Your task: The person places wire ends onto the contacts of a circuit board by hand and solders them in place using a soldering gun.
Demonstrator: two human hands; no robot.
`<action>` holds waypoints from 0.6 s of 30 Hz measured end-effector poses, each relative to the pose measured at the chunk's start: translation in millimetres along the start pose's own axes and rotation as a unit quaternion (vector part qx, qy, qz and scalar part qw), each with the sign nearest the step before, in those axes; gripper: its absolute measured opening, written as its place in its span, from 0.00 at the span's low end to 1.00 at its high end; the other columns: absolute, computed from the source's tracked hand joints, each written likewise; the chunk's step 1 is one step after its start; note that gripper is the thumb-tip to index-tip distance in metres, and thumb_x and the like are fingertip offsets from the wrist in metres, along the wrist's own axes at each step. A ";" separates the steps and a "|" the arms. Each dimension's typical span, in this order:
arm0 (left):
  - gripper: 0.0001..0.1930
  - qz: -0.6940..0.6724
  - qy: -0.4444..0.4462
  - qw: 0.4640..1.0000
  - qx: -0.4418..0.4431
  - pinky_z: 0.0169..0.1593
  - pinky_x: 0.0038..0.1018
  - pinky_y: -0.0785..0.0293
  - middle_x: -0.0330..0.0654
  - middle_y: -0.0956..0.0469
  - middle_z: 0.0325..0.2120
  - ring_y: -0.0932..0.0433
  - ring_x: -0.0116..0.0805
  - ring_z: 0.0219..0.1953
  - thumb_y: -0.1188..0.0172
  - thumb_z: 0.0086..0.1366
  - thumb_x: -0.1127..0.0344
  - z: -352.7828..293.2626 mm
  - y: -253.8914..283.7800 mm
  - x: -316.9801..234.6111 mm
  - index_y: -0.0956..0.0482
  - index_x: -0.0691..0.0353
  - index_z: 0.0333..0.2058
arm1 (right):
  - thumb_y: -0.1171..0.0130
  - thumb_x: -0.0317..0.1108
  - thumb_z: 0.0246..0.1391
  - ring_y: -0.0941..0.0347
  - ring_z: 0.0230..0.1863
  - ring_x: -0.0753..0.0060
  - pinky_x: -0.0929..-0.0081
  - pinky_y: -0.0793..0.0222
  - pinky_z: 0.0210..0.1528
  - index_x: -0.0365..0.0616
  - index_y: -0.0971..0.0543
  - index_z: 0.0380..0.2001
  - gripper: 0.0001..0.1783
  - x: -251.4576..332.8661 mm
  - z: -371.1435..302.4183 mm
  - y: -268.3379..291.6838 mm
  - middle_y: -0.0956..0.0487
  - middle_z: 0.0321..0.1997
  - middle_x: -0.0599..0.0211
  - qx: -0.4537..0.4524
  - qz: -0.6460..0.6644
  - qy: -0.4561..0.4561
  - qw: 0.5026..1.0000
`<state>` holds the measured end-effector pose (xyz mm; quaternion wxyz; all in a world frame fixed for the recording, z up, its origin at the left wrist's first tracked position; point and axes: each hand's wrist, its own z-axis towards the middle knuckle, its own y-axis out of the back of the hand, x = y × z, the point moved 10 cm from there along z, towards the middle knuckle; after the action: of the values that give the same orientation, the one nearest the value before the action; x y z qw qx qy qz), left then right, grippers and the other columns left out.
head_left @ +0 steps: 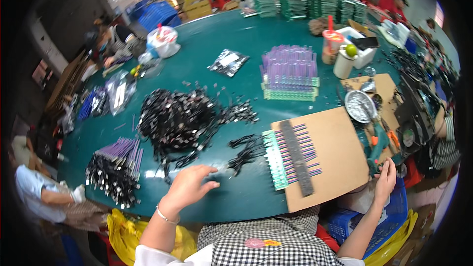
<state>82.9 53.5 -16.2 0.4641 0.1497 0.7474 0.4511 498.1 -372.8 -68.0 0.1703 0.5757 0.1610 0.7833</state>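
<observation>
A green table (256, 39) carries a black cable heap (172, 118) mid-left and a brown cardboard sheet (335, 152) at its near edge. The left hand (187, 187) hovers, fingers spread, empty, near that edge. The right hand (385, 180) grips the cardboard's right corner.

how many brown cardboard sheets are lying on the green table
2: a large cardboard sheet at the near edge, carrying a rack of purple strips, and a smaller cardboard sheet behind it under a round metal dish. Clutter may hide others.
</observation>
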 end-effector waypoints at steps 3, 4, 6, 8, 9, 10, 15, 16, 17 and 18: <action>0.14 0.116 -0.027 0.987 -0.106 0.41 0.36 0.27 0.47 0.21 0.35 0.24 0.48 0.38 0.35 0.53 0.65 -18.8 33.3 10.8 0.22 0.61 0.38 | 0.52 0.48 0.62 0.39 0.24 0.82 0.79 0.42 0.26 0.30 0.25 0.39 0.26 13.5 11.5 -48.9 0.28 0.25 0.71 0.064 -0.099 -0.010 0.993; 0.14 0.116 -0.019 0.986 -0.121 0.41 0.36 0.27 0.47 0.21 0.35 0.23 0.48 0.38 0.35 0.53 0.65 -26.5 36.0 17.7 0.22 0.61 0.38 | 0.52 0.49 0.62 0.40 0.25 0.81 0.79 0.41 0.27 0.29 0.24 0.38 0.26 9.6 20.7 -54.1 0.29 0.24 0.72 0.083 -0.090 -0.014 0.992; 0.14 0.119 0.005 0.983 -0.141 0.40 0.36 0.27 0.47 0.21 0.34 0.23 0.48 0.37 0.35 0.53 0.65 -40.3 40.7 29.7 0.22 0.62 0.38 | 0.50 0.49 0.61 0.40 0.26 0.82 0.79 0.40 0.30 0.27 0.24 0.36 0.28 -0.1 39.1 -59.2 0.29 0.24 0.73 0.139 -0.097 -0.017 0.985; 0.13 0.091 0.005 0.981 -0.169 0.40 0.36 0.27 0.46 0.21 0.34 0.23 0.47 0.37 0.36 0.53 0.66 -42.0 47.2 39.5 0.22 0.62 0.37 | 0.44 0.47 0.58 0.33 0.31 0.82 0.80 0.37 0.34 0.27 0.23 0.39 0.26 -20.0 53.1 -49.7 0.24 0.30 0.69 0.103 -0.059 -0.042 0.992; 0.13 0.092 0.015 0.981 -0.172 0.40 0.36 0.27 0.46 0.21 0.34 0.23 0.47 0.37 0.36 0.53 0.66 -41.4 47.1 43.7 0.22 0.62 0.37 | 0.42 0.46 0.56 0.31 0.33 0.82 0.80 0.35 0.35 0.27 0.23 0.40 0.26 -36.7 61.4 -47.4 0.22 0.33 0.68 0.088 -0.032 -0.049 0.994; 0.12 0.086 0.013 0.977 -0.194 0.39 0.36 0.27 0.46 0.21 0.33 0.23 0.47 0.36 0.36 0.53 0.66 -42.5 49.0 46.1 0.22 0.62 0.36 | 0.39 0.44 0.54 0.28 0.35 0.81 0.80 0.34 0.37 0.30 0.23 0.42 0.24 -30.9 51.3 -60.6 0.21 0.37 0.67 0.106 0.136 -0.098 0.980; 0.09 0.075 -0.020 0.966 -0.246 0.39 0.35 0.26 0.44 0.21 0.31 0.23 0.45 0.35 0.37 0.53 0.68 -18.8 54.2 35.8 0.21 0.62 0.34 | 0.42 0.38 0.57 0.27 0.34 0.81 0.87 0.29 0.34 0.36 0.24 0.41 0.16 -16.1 18.5 -59.4 0.22 0.34 0.67 0.111 0.353 -0.234 0.899; 0.07 0.083 -0.023 0.965 -0.248 0.38 0.36 0.27 0.43 0.21 0.31 0.23 0.46 0.35 0.38 0.54 0.70 -9.8 52.7 35.7 0.22 0.62 0.33 | 0.44 0.36 0.58 0.27 0.34 0.81 0.88 0.28 0.33 0.36 0.25 0.42 0.15 -4.6 15.8 -57.7 0.23 0.34 0.67 0.115 0.437 -0.214 0.866; 0.07 0.081 -0.027 0.966 -0.244 0.38 0.36 0.27 0.43 0.21 0.31 0.23 0.46 0.35 0.38 0.54 0.70 2.4 50.5 35.2 0.22 0.62 0.33 | 0.44 0.36 0.58 0.27 0.34 0.81 0.88 0.28 0.33 0.36 0.25 0.42 0.15 -0.6 11.7 -53.9 0.23 0.34 0.67 0.110 0.435 -0.215 0.868; 0.07 0.080 -0.051 0.961 -0.262 0.38 0.36 0.27 0.44 0.22 0.31 0.23 0.46 0.35 0.39 0.55 0.70 17.2 49.5 30.0 0.22 0.62 0.33 | 0.46 0.35 0.59 0.26 0.35 0.82 0.89 0.27 0.34 0.35 0.28 0.47 0.17 22.9 -1.0 -56.2 0.23 0.36 0.67 0.108 0.466 -0.221 0.850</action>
<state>71.8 109.2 4.5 0.4873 0.1050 0.5643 0.6581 495.4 -312.5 -74.1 -0.2465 0.7558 -0.0843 0.6008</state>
